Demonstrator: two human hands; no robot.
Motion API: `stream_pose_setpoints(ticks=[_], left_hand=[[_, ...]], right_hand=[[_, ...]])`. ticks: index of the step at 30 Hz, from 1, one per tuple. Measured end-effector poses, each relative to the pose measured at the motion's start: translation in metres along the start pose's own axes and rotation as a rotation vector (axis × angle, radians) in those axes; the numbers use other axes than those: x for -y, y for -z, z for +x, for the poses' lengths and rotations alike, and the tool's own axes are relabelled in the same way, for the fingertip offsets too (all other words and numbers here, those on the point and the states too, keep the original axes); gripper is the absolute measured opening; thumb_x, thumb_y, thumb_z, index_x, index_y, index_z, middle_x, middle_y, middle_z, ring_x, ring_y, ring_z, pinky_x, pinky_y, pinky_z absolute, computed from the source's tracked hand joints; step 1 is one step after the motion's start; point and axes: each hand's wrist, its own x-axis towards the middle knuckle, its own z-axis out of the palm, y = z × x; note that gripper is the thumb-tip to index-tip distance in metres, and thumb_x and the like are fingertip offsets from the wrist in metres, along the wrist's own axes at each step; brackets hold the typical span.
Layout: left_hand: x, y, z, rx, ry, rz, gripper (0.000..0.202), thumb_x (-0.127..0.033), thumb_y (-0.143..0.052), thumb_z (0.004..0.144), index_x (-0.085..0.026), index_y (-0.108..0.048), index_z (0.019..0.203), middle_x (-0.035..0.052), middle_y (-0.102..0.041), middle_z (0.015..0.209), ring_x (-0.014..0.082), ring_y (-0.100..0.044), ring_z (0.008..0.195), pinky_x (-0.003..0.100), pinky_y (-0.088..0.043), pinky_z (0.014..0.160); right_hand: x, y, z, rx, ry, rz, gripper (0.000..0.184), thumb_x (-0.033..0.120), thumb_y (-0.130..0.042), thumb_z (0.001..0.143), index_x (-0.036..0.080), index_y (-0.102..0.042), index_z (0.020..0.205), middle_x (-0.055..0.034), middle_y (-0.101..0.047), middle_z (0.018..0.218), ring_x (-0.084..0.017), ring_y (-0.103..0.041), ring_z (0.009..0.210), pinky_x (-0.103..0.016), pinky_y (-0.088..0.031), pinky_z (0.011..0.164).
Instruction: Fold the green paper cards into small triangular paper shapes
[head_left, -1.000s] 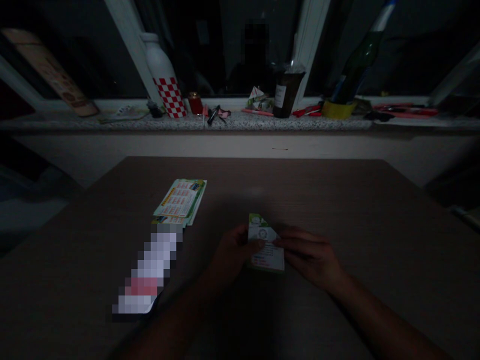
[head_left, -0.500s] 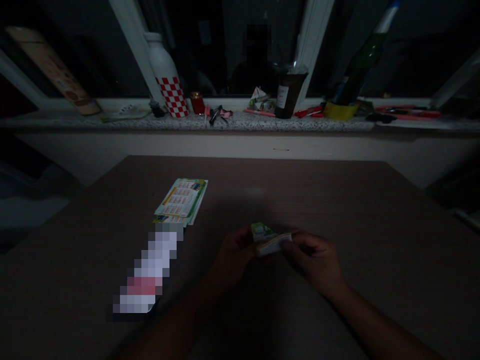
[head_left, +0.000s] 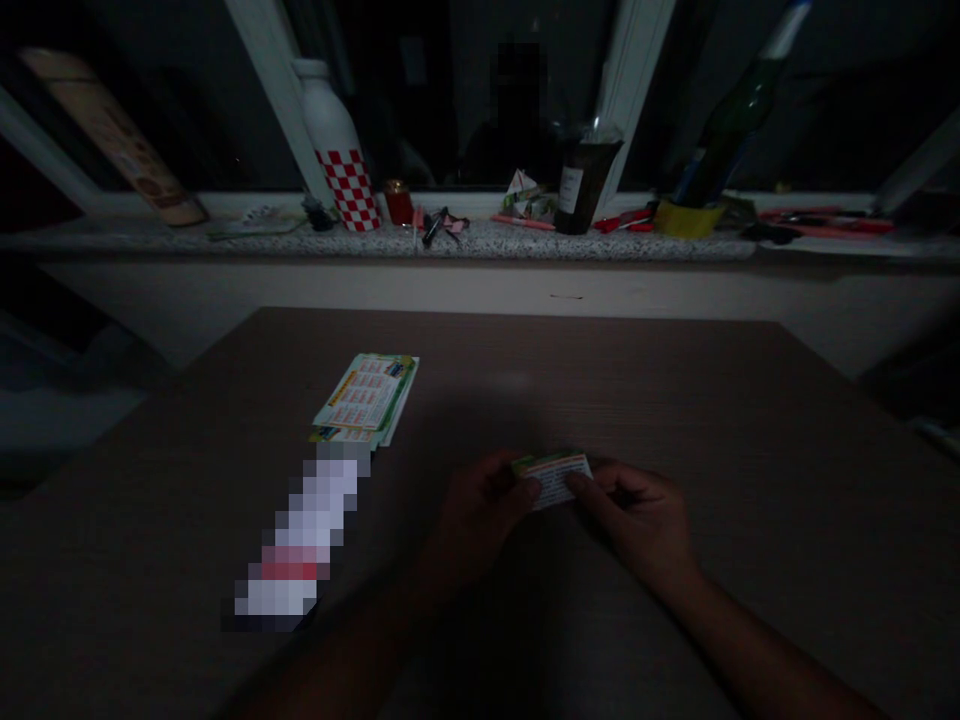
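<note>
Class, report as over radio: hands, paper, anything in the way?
Left hand, right hand: both gripping printed paper. Text facing camera. Stacked cards off left, apart from both hands.

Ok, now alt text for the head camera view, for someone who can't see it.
A left hand and a right hand pinch a small printed paper at a dim table. Printed cards and a pixelated item lie to the left; behind, a checkered bottle stands on a cluttered windowsill.
</note>
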Motion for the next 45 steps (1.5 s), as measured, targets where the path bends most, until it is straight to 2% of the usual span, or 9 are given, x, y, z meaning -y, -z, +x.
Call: stream_pose_setpoints(ticks=[7,15,25,29,45], left_hand=[[-0.0050,-0.0038,-0.0013,-0.026,-0.006,0.091,0.023,-0.038,-0.065,0.079,-0.017,-0.068,0.089,0.0006,-0.067,0.073,0.0142,-0.061,0.067,0.022,-0.046,0.062],[0.0001,-0.0015,-0.0014,-0.009,0.011,0.102,0.025,-0.039,-0.063,0.081,-0.018,-0.068,0.092,0.0019,-0.067,0.080,0.0150,-0.061,0.072,0.023,-0.046,0.065],[-0.0024,-0.0027,-0.0022,-0.013,0.000,0.090,0.020,-0.036,-0.063,0.081,-0.018,-0.068,0.089,0.0004,-0.067,0.076,0.0137,-0.060,0.069,0.022,-0.046,0.064],[-0.0006,-0.0018,-0.0018,0.001,0.003,0.082,0.020,-0.035,-0.062,0.082,-0.018,-0.069,0.092,0.0010,-0.068,0.078,0.0141,-0.061,0.071,0.022,-0.046,0.065],[0.0004,-0.0014,-0.0021,0.002,0.008,0.078,0.025,-0.038,-0.062,0.083,-0.018,-0.070,0.094,0.0014,-0.069,0.082,0.0155,-0.061,0.075,0.022,-0.047,0.068]], right_hand=[[0.0000,0.0003,-0.0011,-0.001,0.036,-0.057,0.025,0.034,-0.070,0.075,0.019,-0.065,0.056,0.0003,-0.064,0.049,-0.012,-0.056,0.042,-0.021,-0.044,0.040],[0.0016,0.0013,-0.0010,-0.006,0.071,-0.117,0.025,0.032,-0.071,0.073,0.019,-0.064,0.053,0.0006,-0.063,0.047,-0.012,-0.055,0.040,-0.021,-0.044,0.040],[0.0023,0.0007,0.0002,-0.010,0.021,-0.110,0.028,0.038,-0.072,0.072,0.019,-0.066,0.053,-0.0010,-0.066,0.048,-0.012,-0.056,0.040,-0.021,-0.044,0.038],[0.0043,0.0008,-0.0005,0.002,-0.033,-0.077,0.026,0.037,-0.072,0.072,0.019,-0.066,0.053,-0.0021,-0.068,0.049,-0.013,-0.059,0.040,-0.021,-0.046,0.038],[0.0037,-0.0010,-0.0023,-0.012,-0.078,-0.029,0.025,0.036,-0.073,0.070,0.018,-0.067,0.053,-0.0027,-0.069,0.050,-0.013,-0.060,0.041,-0.020,-0.047,0.040]])
